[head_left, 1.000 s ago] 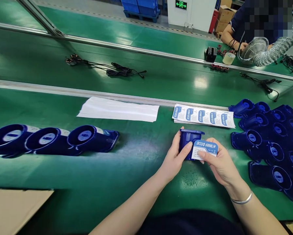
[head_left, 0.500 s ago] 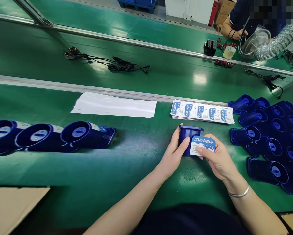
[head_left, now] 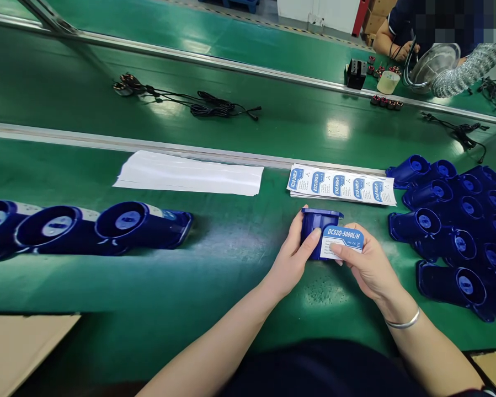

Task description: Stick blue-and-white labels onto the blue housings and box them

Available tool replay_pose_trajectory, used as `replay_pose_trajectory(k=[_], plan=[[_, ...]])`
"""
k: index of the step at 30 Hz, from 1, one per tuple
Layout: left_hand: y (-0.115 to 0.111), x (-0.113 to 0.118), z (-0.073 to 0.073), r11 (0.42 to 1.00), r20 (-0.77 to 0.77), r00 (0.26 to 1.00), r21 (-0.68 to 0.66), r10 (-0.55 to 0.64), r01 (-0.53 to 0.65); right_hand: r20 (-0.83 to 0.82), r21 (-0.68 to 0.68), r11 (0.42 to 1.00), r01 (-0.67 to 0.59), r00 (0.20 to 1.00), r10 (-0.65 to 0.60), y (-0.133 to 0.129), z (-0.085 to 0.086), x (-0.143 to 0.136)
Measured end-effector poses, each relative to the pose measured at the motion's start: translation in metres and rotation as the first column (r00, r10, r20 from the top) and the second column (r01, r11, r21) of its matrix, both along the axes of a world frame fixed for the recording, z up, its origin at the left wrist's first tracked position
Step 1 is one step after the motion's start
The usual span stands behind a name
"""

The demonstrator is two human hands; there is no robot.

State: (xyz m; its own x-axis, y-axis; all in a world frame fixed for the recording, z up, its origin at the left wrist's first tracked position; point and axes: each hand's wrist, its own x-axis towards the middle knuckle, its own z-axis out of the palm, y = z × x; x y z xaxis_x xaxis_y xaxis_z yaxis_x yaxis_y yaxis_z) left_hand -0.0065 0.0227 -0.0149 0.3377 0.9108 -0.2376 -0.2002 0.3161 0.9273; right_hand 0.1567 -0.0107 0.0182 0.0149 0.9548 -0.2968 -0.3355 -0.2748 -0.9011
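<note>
My left hand (head_left: 291,256) is wrapped round a dark blue plastic housing (head_left: 314,220), thumb on its near side. Between the thumb and fingers of my right hand (head_left: 366,262) is a blue and white label (head_left: 342,240) reading DC52Q-5000L/H. The label lies over the right part of the housing; whether it is stuck down cannot be made out. Beyond my hands lies a stack of label sheets (head_left: 342,186), with white sheets (head_left: 190,173) to its left. Several labelled housings (head_left: 127,220) lie in a row at the left.
Many blue housings (head_left: 450,281) crowd the right side. Black cables (head_left: 214,105) lie past the metal rail (head_left: 148,146). A person's hand (head_left: 405,51) is at the far right, near a ducted hood (head_left: 433,69). Cardboard (head_left: 24,347) sits at the lower left.
The view has shifted slightly, so most things sit a little higher or further left. Both hands keep their hold on the housing and label, with hardly any visible movement.
</note>
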Motion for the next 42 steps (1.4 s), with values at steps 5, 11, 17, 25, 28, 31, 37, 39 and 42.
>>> replay_pose_trajectory(k=[5, 11, 17, 25, 28, 31, 37, 39, 42], plan=[[0.000, -0.001, 0.002, 1.000, -0.017, 1.000, -0.008, -0.011, 0.010, -0.006, 0.002, 1.000, -0.007, 1.000, 0.007, 0.000, 0.000, 0.000], [-0.001, -0.001, 0.001, 1.000, -0.012, 1.000, 0.007, 0.006, -0.006, -0.016, 0.004, 1.000, -0.013, 1.000, 0.013, 0.000, 0.000, 0.000], [-0.001, -0.001, 0.003, 1.000, 0.003, 1.000, -0.005, -0.003, 0.003, -0.021, -0.008, 1.000, -0.006, 1.000, 0.005, 0.001, 0.001, 0.000], [-0.001, -0.001, 0.003, 1.000, 0.016, 1.000, -0.016, 0.006, -0.006, -0.015, -0.015, 1.000, 0.002, 1.000, -0.003, 0.002, 0.003, 0.000], [-0.002, -0.001, 0.003, 1.000, 0.016, 1.000, -0.027, 0.010, -0.009, -0.013, -0.020, 1.000, 0.003, 1.000, -0.003, 0.002, 0.003, 0.000], [-0.001, -0.001, 0.004, 0.999, 0.010, 1.000, -0.036, 0.010, -0.009, -0.016, -0.022, 1.000, 0.001, 1.000, -0.001, 0.001, 0.003, 0.000], [-0.001, -0.001, 0.010, 0.998, 0.055, 0.997, 0.008, -0.062, 0.062, -0.028, -0.015, 1.000, -0.002, 1.000, 0.002, 0.001, 0.000, 0.000], [0.000, -0.001, 0.011, 0.997, 0.050, 0.996, 0.018, -0.070, 0.070, -0.031, -0.013, 1.000, 0.000, 1.000, 0.000, 0.001, -0.001, 0.000], [0.000, -0.001, 0.011, 0.998, 0.049, 0.997, 0.019, -0.067, 0.066, -0.031, -0.011, 1.000, 0.005, 0.999, -0.005, 0.001, -0.002, 0.000]])
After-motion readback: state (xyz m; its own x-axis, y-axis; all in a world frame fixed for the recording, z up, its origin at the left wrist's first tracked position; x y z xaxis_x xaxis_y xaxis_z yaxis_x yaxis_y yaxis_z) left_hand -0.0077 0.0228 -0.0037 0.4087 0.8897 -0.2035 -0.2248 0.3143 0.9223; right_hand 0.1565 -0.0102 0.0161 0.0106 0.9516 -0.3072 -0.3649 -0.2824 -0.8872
